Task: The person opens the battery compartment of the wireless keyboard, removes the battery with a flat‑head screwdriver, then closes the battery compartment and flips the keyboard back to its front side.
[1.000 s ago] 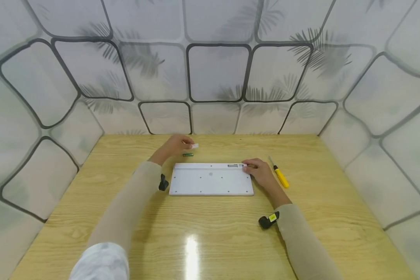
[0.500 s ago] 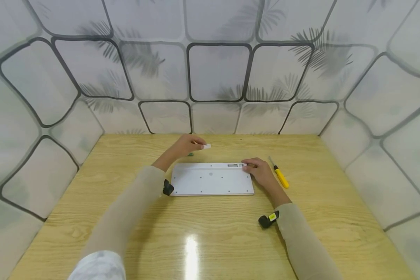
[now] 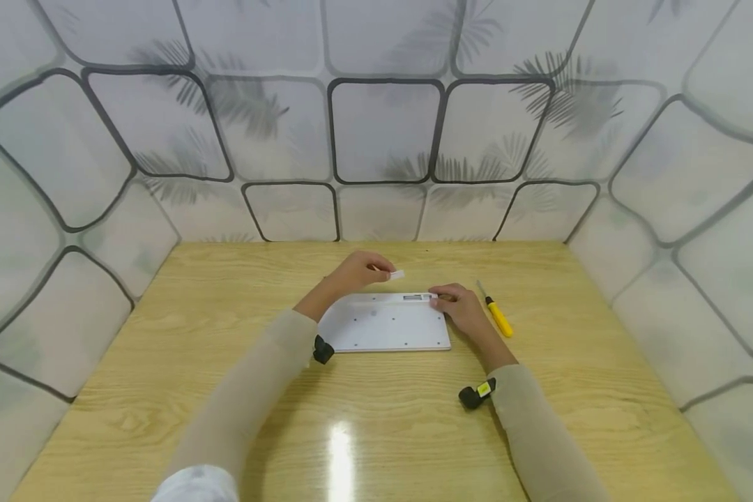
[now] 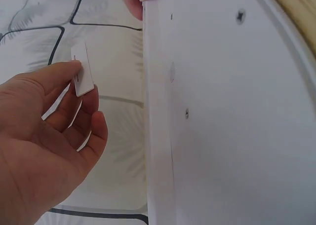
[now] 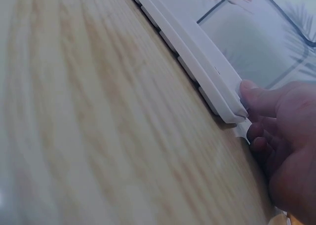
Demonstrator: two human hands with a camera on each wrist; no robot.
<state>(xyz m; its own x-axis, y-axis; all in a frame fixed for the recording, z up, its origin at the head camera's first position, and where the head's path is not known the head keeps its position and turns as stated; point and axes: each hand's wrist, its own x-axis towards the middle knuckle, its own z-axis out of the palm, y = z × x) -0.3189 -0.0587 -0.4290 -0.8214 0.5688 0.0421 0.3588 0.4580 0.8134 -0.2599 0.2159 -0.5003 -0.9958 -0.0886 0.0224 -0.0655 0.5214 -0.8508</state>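
Note:
A white keyboard lies face down on the wooden table, its screw-dotted back upward. Near its far right corner is an uncovered battery compartment; its contents are too small to tell. My left hand pinches a small white battery cover between thumb and fingers, held above and beyond the keyboard's far edge. The far right corner is gripped by my right hand, thumb on the back and fingers curled at the edge, as the right wrist view shows. My left forearm covers the keyboard's left end.
To the right of my right hand lies a screwdriver with a yellow and black handle. The table meets patterned walls at the back and on both sides.
My left hand has moved right with the battery cover, toward the compartment end. The green battery seen earlier on the table is now hidden behind the hand. My right hand stays at the corner.

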